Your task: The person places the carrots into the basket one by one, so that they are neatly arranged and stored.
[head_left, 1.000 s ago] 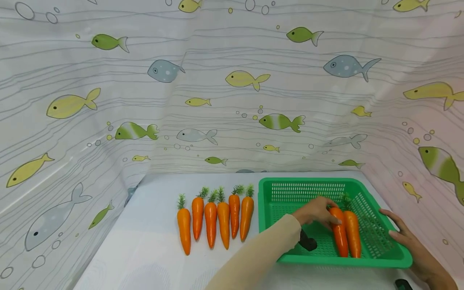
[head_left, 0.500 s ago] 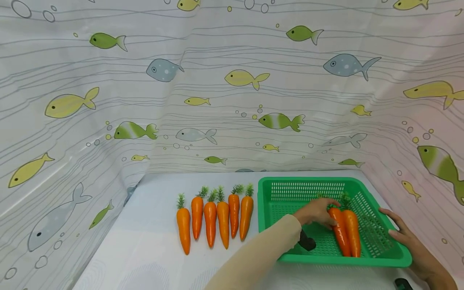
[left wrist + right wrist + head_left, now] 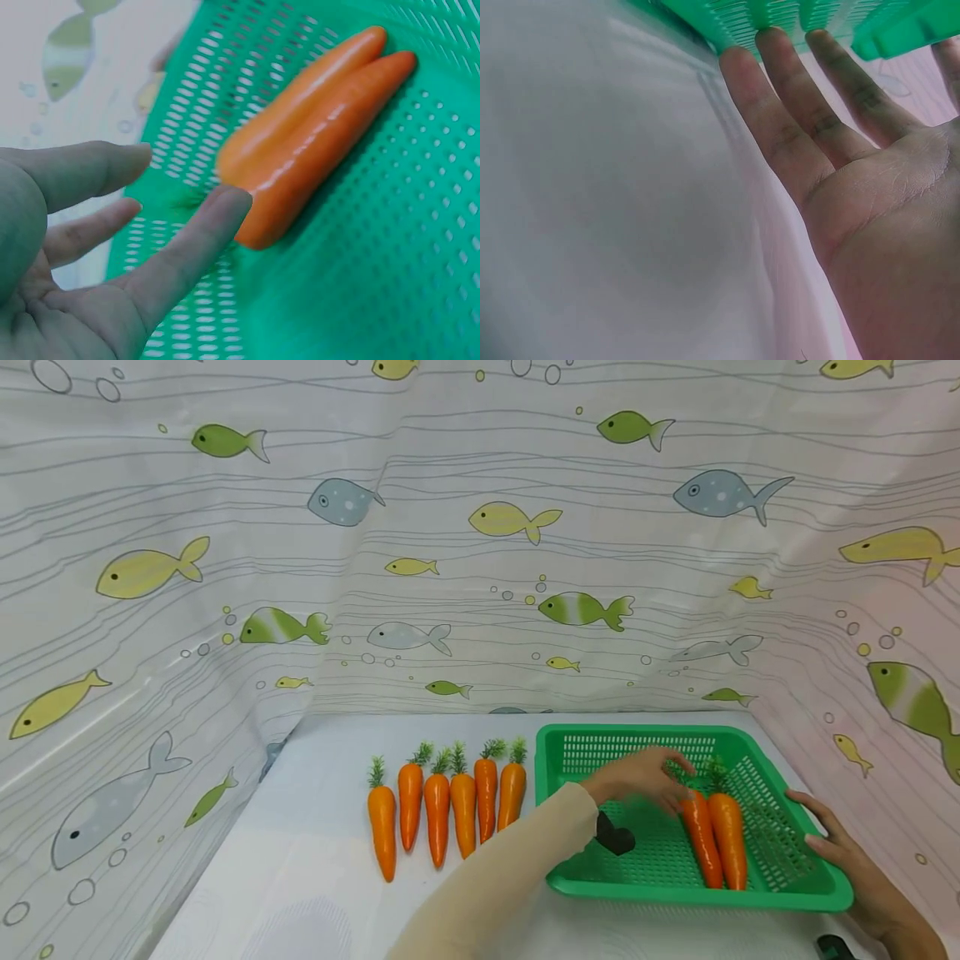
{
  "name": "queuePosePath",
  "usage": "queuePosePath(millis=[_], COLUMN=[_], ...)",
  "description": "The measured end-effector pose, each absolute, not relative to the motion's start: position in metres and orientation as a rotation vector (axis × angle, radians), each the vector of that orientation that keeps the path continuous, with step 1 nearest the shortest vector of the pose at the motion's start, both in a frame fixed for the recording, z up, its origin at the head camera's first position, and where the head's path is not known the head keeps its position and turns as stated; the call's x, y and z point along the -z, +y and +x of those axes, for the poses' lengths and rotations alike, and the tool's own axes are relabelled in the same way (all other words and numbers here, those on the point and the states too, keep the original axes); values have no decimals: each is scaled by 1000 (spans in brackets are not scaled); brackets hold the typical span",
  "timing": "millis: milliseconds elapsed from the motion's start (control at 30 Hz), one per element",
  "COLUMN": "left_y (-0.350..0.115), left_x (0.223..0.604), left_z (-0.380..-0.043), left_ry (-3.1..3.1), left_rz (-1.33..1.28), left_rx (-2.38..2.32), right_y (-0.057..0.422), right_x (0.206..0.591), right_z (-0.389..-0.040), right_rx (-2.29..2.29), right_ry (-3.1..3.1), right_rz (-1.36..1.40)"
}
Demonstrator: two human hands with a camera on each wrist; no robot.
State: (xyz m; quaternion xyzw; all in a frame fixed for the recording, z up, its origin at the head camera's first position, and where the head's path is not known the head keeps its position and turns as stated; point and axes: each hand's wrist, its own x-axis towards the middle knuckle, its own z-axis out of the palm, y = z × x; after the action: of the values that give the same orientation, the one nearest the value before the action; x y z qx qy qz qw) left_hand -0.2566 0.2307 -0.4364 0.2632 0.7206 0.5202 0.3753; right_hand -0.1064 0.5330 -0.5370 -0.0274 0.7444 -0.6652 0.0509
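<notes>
Two orange toy carrots with green tops lie side by side in a green plastic basket (image 3: pixel 630 729). My left hand (image 3: pixel 645 777) hovers over the top of the left carrot (image 3: pixel 702 843); the other carrot (image 3: pixel 729 843) is nearer the basket's right wall. The left wrist view has the thumb and fingers (image 3: pixel 187 251) spread, with nothing between them; one fingertip overlaps the near carrot's thick end, and I cannot tell whether it touches. My right hand (image 3: pixel 843 852) rests against the basket's right side, its fingers (image 3: pixel 795 90) nearly straight along the outer wall.
Several more carrots (image 3: pixel 437 818) lie in a row on the white table (image 3: pixel 300 827), left of the basket. A fish-patterned sheet (image 3: pixel 480 610) hangs behind and at both sides. A black wrist strap piece (image 3: pixel 615 837) shows under my left wrist.
My left hand has let go of the left carrot and drawn up and slightly left. That carrot leans closer to its neighbour than a second ago. My right hand has stayed at the basket.
</notes>
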Motion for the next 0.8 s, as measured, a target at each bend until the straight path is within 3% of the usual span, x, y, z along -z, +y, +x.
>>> queuePosePath(millis=[333, 800], left_y=[185, 89], left_x=[413, 412], left_z=[-272, -288], left_ry=[1813, 1986], left_rz=[811, 1006], left_rx=[-1422, -1468], right_y=[534, 534], right_x=[539, 541], right_z=[-108, -109], right_rx=[2038, 1956], right_ry=[2262, 2300], right_rz=[-111, -76])
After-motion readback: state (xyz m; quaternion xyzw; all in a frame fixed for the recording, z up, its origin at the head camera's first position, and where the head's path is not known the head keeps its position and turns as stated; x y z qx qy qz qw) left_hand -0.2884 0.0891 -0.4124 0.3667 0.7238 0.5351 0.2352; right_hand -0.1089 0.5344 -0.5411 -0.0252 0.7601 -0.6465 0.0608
